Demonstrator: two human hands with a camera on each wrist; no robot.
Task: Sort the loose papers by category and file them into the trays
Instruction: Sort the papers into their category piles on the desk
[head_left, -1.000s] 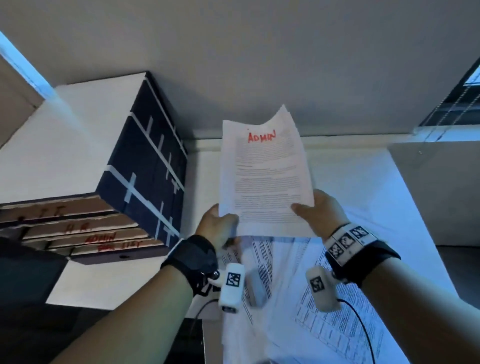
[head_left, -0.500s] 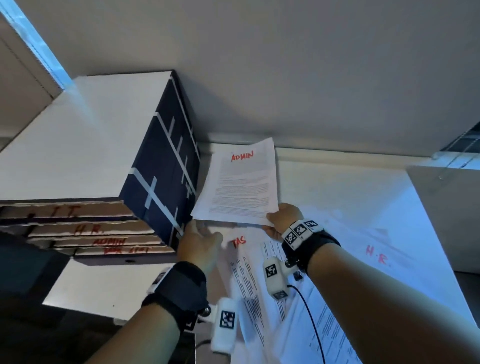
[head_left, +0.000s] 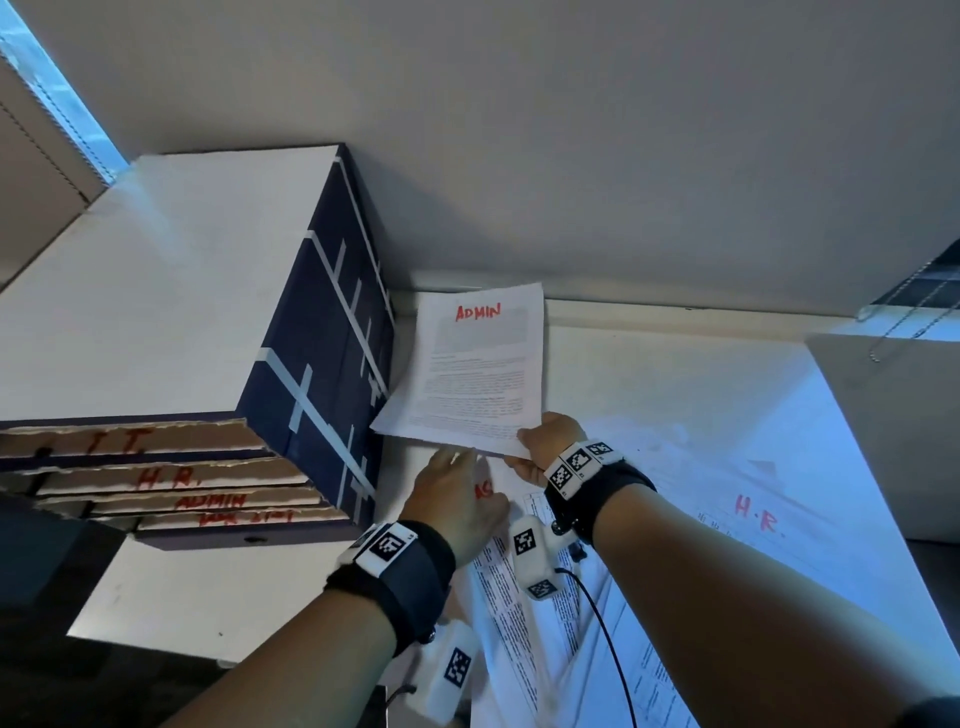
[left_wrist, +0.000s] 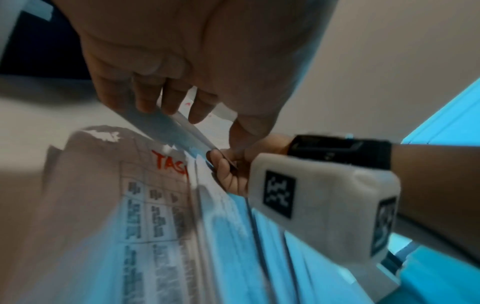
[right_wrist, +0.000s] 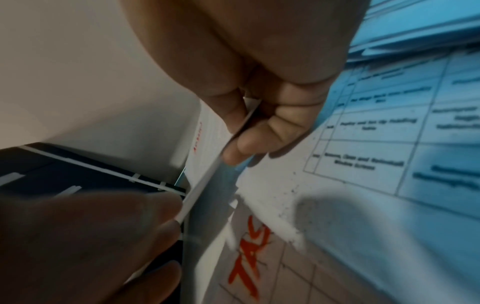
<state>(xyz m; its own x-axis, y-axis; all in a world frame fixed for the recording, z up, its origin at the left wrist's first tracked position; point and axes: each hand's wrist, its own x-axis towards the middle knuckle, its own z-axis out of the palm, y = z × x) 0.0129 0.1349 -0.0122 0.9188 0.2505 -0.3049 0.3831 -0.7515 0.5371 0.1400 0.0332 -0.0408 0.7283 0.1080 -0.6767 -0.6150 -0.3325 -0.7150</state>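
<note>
Lowered ADMIN sheet (head_left: 475, 374) now pinched by right hand (head_left: 545, 441) alone.

Both forearms are bare, with no sleeves. The left hand (head_left: 457, 499) has a wide black fabric wristband (head_left: 410, 582) behind it, topped by a white plate printed with 1 black-and-white square marker. A white rounded camera housing (head_left: 447, 670) hangs under that wrist, showing 1 more marker. The right hand (head_left: 550, 441) has a matching black wristband (head_left: 602, 493), its white plate carrying 3 square markers in a row. A white housing (head_left: 532, 558) below it shows 2 markers, and a thin black cable (head_left: 613, 654) trails from it along the forearm.
</note>
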